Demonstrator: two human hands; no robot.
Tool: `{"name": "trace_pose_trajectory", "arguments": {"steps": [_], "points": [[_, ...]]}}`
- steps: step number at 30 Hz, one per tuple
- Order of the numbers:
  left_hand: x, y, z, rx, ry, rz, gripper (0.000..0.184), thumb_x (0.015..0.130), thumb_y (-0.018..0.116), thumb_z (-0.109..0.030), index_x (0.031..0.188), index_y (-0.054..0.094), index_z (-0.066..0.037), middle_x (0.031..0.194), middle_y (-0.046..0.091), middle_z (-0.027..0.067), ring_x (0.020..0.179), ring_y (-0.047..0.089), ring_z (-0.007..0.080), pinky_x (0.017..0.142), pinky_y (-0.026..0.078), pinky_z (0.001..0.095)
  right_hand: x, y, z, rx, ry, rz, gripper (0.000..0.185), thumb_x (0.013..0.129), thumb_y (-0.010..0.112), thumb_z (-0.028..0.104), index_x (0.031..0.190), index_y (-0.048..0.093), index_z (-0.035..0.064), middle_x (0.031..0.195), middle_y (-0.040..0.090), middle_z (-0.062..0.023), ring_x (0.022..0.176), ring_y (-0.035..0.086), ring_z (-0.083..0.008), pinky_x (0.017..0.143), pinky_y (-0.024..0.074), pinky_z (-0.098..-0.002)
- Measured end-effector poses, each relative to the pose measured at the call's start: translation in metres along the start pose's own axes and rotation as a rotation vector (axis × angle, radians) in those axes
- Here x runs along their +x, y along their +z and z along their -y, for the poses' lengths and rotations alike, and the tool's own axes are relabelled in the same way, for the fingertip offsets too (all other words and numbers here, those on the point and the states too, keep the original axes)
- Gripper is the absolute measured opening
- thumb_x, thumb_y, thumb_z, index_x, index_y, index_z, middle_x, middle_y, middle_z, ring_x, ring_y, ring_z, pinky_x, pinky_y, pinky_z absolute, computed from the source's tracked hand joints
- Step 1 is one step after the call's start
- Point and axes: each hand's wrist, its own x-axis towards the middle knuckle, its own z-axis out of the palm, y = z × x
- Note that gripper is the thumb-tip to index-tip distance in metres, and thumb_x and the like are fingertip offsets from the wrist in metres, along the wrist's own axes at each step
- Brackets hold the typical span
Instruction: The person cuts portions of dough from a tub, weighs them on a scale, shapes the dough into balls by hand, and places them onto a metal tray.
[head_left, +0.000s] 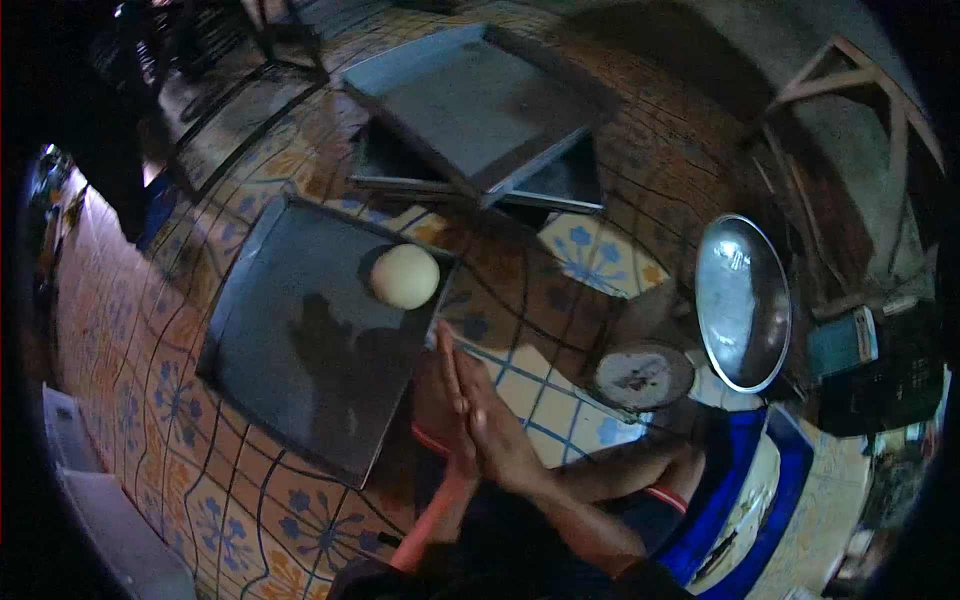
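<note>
Patterned tile floor point(150, 345) is spreading under everything, dim, with blue and orange motifs showing on both sides of the fingers. Both hands are meeting palm to palm: left hand point(457, 420) and right hand point(497, 425) are pressing flat together, fingers extending straight, released rather than clenched. Whether anything is sitting between the palms, cannot tell.

Pale round ball point(405, 276) is lying just beyond the fingertips and slightly to their left, apart from them. It is resting on a dark metal tray point(270, 330), close to the tray's far corner on the finger side. That tray is stretching away to the left of the fingers, its near side edge running right beside the fingertips. Hand-shaped shadow is falling on its surface, left of the fingers.

Farther out past the ball, stacked trays point(480, 100) are sitting askew on one another. Right of the fingers, a round dish point(645, 375) is lying near a shiny metal basin point(743, 300), which is standing farther right. Blue tray point(798, 445) is resting lower right of the fingers, holding something whitish. Wooden frame point(897, 130) is standing well apart, far upper right.
</note>
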Motion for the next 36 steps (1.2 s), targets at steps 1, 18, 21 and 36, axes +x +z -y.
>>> {"name": "trace_pose_trajectory", "arguments": {"steps": [1, 18, 21, 36], "points": [[-0.017, -0.004, -0.009, -0.024, 0.008, -0.032, 0.066, 0.099, 0.033, -0.046, 0.148, 0.016, -0.005, 0.154, 0.015, 0.0151, 0.141, 0.017, 0.0281, 0.114, 0.013, 0.0410, -0.012, -0.003, 0.004, -0.215, -0.177, -0.056, 0.069, 0.098, 0.025, 0.054, 0.150, 0.012, 0.0098, 0.155, 0.007, -0.0149, 0.143, 0.009, -0.0283, 0.116, 0.0135, -0.0452], [-0.108, -0.144, 0.048, 2.531, -0.853, -0.768, 0.053, 0.098, 0.047, -0.029, 0.144, 0.030, -0.008, 0.137, 0.044, 0.0204, 0.128, 0.042, 0.0298, 0.108, 0.030, 0.0469, -0.362, -0.173, 0.037, -0.586, 0.166, -0.941, 0.035, 0.086, 0.062, 0.012, 0.119, 0.057, -0.0009, 0.107, 0.065, -0.0162, 0.097, 0.063, -0.0258, 0.085, 0.0502, -0.0363], [-0.119, -0.159, 0.047, 2.092, -1.096, -0.786, 0.023, 0.094, 0.057, -0.016, 0.113, 0.056, -0.002, 0.086, 0.063, 0.0118, 0.074, 0.063, 0.0221, 0.069, 0.053, 0.0345, -0.479, -0.237, 0.015, -0.768, 0.362, -1.557, 0.025, 0.084, 0.059, 0.005, 0.108, 0.061, -0.0005, 0.098, 0.065, -0.0173, 0.089, 0.064, -0.0243, 0.080, 0.0510, -0.0356], [-0.341, -0.341, 0.132, 1.628, -2.923, 0.799, 0.093, 0.062, 0.083, -0.039, 0.138, 0.036, -0.016, 0.148, 0.024, 0.0189, 0.134, 0.024, 0.0447, 0.099, 0.036, 0.0593, -0.616, -0.250, 0.001, -0.599, 0.652, -1.864, 0.041, 0.092, 0.055, 0.018, 0.127, 0.051, -0.0040, 0.116, 0.062, -0.0208, 0.088, 0.066, -0.0270, 0.081, 0.0505, -0.0364]]}}
